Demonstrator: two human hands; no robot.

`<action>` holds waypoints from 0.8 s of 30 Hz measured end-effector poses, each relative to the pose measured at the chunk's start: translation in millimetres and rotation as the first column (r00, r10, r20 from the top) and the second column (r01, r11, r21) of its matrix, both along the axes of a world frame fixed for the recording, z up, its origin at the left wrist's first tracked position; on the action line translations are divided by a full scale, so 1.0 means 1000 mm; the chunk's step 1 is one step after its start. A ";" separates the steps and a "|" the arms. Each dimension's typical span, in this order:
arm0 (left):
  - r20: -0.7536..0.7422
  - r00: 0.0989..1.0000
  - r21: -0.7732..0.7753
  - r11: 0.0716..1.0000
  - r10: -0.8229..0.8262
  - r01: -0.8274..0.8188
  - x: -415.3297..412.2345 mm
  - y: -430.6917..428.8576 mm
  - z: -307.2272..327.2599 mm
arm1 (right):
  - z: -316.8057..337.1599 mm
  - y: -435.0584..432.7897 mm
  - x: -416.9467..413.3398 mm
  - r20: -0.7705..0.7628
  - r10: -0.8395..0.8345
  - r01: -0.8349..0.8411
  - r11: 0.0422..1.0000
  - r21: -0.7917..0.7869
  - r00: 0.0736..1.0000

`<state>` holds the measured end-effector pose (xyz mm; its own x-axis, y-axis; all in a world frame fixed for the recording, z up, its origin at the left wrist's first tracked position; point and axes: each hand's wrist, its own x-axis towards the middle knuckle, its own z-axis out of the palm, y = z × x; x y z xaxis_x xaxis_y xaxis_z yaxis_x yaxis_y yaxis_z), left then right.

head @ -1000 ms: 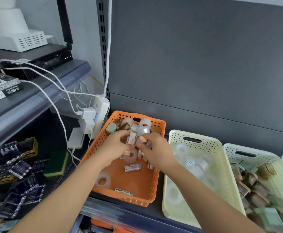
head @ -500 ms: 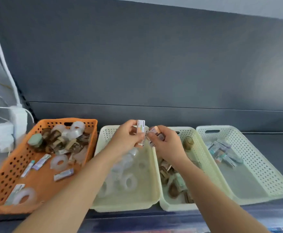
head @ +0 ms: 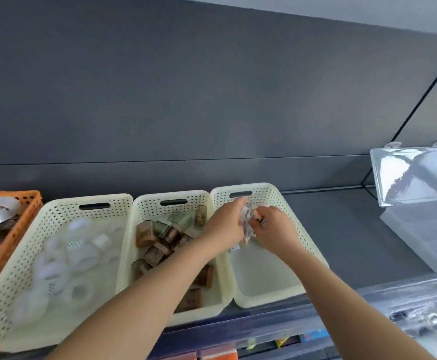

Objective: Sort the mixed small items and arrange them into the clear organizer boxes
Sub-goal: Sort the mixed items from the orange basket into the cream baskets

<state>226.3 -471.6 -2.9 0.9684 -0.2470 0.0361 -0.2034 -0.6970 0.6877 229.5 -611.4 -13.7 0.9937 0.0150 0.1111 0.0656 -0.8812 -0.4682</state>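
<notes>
Both hands hover together over the back of the right cream basket (head: 269, 289). My left hand (head: 223, 224) and my right hand (head: 274, 227) each pinch a bunch of small wrapped packets (head: 248, 222) held between them; the packets are blurred. The middle cream basket (head: 170, 201) holds several brown and green tape rolls (head: 157, 240). The left cream basket (head: 53, 211) holds several clear tape rolls (head: 66, 258). The orange basket (head: 17, 222) of mixed items sits at the far left edge.
All baskets stand in a row on a dark grey shelf (head: 342, 229) against a grey back panel. A clear organizer box (head: 425, 229) with its lid raised stands at the right. The shelf's front rail (head: 277, 320) runs below the baskets.
My view has swung right. Both hands carried the packets from the orange basket, across the left and middle cream baskets, to above the right cream basket.
</notes>
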 end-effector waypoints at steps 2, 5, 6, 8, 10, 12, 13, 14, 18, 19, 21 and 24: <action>0.033 0.994 0.282 0.955 -0.107 0.093 -0.001 -0.012 -0.009 | -0.010 -0.013 0.000 -0.115 0.048 -0.062 0.990 -0.128 0.992; 0.017 0.968 0.681 0.712 -0.251 0.173 -0.001 -0.023 -0.020 | -0.020 -0.023 0.000 -0.282 0.140 -0.217 0.939 -0.266 0.949; 0.004 0.963 0.739 0.649 -0.270 0.179 -0.001 -0.025 -0.022 | -0.022 -0.025 0.001 -0.294 0.166 -0.251 0.926 -0.282 0.941; 0.007 0.961 0.787 0.594 -0.278 0.166 0.001 -0.026 -0.026 | -0.024 -0.030 0.003 -0.334 0.201 -0.305 0.906 -0.294 0.921; 0.015 0.961 0.795 0.586 -0.276 0.156 0.001 -0.026 -0.027 | -0.024 -0.032 0.004 -0.391 0.216 -0.346 0.889 -0.301 0.895; 0.032 0.962 0.777 0.612 -0.270 0.146 0.000 -0.024 -0.025 | -0.022 -0.032 0.006 -0.391 0.223 -0.344 0.899 -0.273 0.893; 0.043 0.964 0.756 0.639 -0.263 0.140 0.000 -0.022 -0.022 | -0.020 -0.030 0.007 -0.372 0.221 -0.329 0.909 -0.255 0.901; 0.062 0.966 0.728 0.674 -0.250 0.127 0.000 -0.019 -0.018 | -0.017 -0.027 0.009 -0.339 0.211 -0.303 0.920 -0.247 0.917; 0.198 0.970 0.623 0.782 -0.139 -0.015 -0.002 0.009 -0.005 | -0.005 -0.007 0.016 -0.118 0.147 -0.168 0.966 -0.197 0.982; 0.227 0.968 0.600 0.799 -0.107 -0.053 -0.003 0.020 -0.002 | -0.002 0.001 0.017 -0.073 0.156 -0.167 0.971 -0.172 0.985; 0.259 0.966 0.541 0.832 -0.023 -0.125 -0.008 0.044 0.004 | 0.002 0.020 0.017 0.002 0.201 -0.199 0.972 -0.128 0.980; 0.288 0.949 0.500 0.825 0.126 -0.262 -0.019 0.086 0.014 | 0.011 0.058 0.015 0.094 0.301 -0.292 0.951 -0.101 0.949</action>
<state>207.2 -385.3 11.2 0.9775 -0.1013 0.1852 -0.1307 -0.9794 0.1542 244.7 -553.1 -2.9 0.9251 0.3213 0.2024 0.3760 -0.8500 -0.3689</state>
